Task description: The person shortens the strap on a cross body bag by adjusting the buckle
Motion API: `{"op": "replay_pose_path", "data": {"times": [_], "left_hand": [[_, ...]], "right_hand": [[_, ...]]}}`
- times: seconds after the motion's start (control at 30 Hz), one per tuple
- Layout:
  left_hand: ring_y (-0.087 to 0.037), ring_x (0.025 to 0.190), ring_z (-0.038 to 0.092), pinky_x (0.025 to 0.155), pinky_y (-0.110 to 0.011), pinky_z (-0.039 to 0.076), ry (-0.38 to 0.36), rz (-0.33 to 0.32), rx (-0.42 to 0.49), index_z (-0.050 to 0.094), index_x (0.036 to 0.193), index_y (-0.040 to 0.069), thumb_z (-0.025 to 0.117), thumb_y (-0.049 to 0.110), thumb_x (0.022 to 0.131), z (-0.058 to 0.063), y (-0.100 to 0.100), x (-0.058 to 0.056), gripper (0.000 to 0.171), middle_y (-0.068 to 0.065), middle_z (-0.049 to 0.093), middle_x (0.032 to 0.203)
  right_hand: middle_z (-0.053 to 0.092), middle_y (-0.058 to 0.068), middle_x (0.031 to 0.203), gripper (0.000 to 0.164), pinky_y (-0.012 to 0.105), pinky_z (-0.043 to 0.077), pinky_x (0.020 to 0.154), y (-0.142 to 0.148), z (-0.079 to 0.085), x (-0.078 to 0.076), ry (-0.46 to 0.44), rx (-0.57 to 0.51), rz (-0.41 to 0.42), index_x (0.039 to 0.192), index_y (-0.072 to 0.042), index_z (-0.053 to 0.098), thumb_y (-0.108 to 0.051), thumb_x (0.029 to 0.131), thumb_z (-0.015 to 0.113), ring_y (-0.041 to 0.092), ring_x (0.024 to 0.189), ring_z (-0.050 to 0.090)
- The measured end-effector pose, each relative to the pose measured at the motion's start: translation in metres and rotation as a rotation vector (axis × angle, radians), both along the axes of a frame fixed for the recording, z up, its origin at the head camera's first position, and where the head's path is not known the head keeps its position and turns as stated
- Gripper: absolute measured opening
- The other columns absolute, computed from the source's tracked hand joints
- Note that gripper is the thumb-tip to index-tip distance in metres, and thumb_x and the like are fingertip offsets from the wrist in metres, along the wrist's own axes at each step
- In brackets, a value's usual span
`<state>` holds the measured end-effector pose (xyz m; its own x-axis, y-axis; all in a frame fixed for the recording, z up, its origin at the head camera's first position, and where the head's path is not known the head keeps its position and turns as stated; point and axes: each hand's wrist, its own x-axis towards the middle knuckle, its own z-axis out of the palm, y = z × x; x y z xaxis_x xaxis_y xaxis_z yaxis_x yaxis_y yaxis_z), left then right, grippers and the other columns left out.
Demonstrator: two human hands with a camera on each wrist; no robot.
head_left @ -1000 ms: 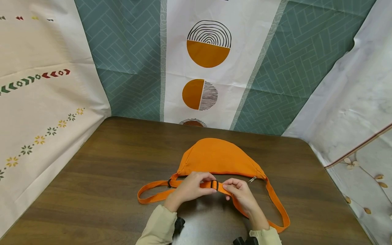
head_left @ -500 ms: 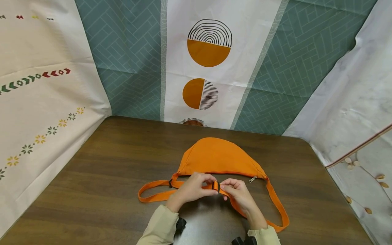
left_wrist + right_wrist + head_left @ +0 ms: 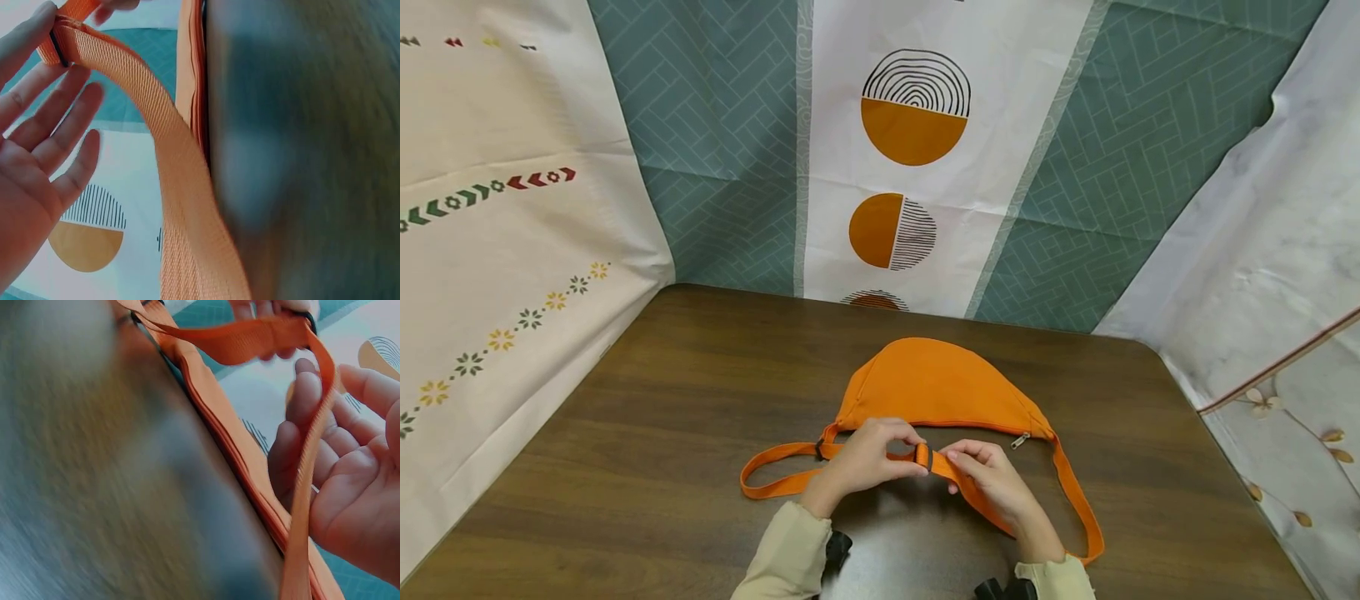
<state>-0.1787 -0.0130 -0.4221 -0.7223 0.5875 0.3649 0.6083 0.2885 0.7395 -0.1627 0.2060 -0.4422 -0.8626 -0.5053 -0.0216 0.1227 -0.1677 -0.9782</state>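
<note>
An orange waist bag lies on the table, its strap looping toward me on both sides. My left hand pinches the strap at a black slider buckle between thumb and index finger. In the left wrist view the other fingers of that left hand are spread, and the strap hangs down beside them. Just right of the buckle, my right hand pinches the same strap. The right wrist view shows the strap running between thumb and fingers of the right hand.
A second black strap buckle sits at the bag's left end, and a metal zipper pull at its right. The brown wooden table extends around. Patterned cloths hang at the back and both sides.
The buckle and both hands shift slightly; the hands come a little closer, then part a little. The strap loop at the right draws in slightly. The bag stays put.
</note>
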Motion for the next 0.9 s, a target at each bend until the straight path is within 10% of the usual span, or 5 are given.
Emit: {"op": "replay_pose_path", "data": {"times": [0.33, 0.63, 0.9], "left_hand": [[-0.011, 0.069, 0.052, 0.063, -0.022, 0.046, -0.062, 0.018, -0.032, 0.065, 0.095, 0.005, 0.073, 0.017, 0.075, -0.0005, -0.002, -0.0016, 0.025, -0.001, 0.061, 0.083], [-0.011, 0.074, 0.057, 0.07, -0.024, 0.048, -0.122, -0.031, -0.033, 0.062, 0.103, -0.001, 0.071, 0.009, 0.076, -0.0002, -0.0008, -0.0019, 0.03, -0.003, 0.062, 0.089], [-0.007, 0.073, 0.055, 0.068, -0.024, 0.048, -0.167, -0.042, -0.037, 0.063, 0.099, 0.004, 0.071, 0.009, 0.076, -0.0006, 0.0026, -0.0008, 0.025, 0.003, 0.061, 0.083]], "right_hand": [[0.061, 0.005, 0.079, 0.022, 0.021, 0.047, 0.059, 0.0059, 0.0033, -0.0008, 0.079, 0.08, -0.027, 0.096, 0.02, 0.05, -0.001, 0.089, 0.05, 0.012, 0.06, 0.055], [0.061, 0.004, 0.077, 0.011, 0.021, 0.047, 0.058, 0.0023, 0.0009, -0.0014, 0.047, 0.036, -0.029, 0.09, -0.002, 0.061, 0.0, 0.089, 0.05, 0.011, 0.059, 0.055], [0.062, 0.004, 0.08, 0.025, 0.021, 0.048, 0.057, -0.0002, 0.0034, -0.0019, 0.069, 0.092, -0.039, 0.095, 0.024, 0.047, 0.001, 0.088, 0.052, 0.012, 0.058, 0.053]]}}
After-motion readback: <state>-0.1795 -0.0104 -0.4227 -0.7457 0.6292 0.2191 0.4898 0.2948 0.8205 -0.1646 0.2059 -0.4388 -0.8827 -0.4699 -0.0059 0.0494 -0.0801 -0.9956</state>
